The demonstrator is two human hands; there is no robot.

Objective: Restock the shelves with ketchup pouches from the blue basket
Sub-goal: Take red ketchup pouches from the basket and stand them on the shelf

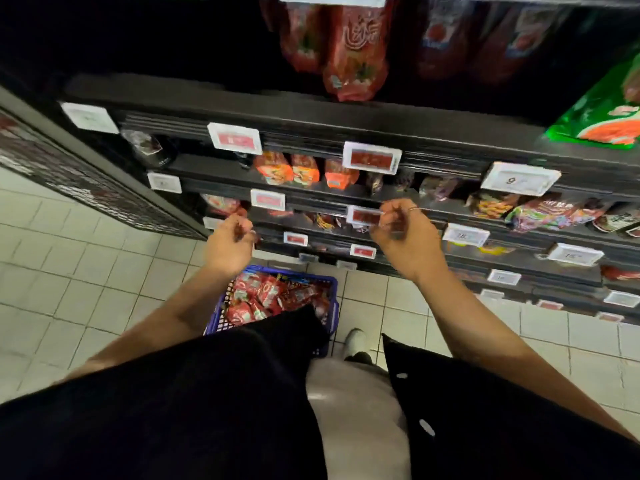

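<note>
Below both empty hands (311, 237), blue basket (330, 289), ketchup pouches (266, 296) inside

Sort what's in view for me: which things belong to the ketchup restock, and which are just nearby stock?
Part of the job:
blue basket on the floor
ketchup pouches inside it
red pouches on the top shelf
left hand and right hand, both holding nothing

Just nearby:
green bag
orange packets
price tags
</note>
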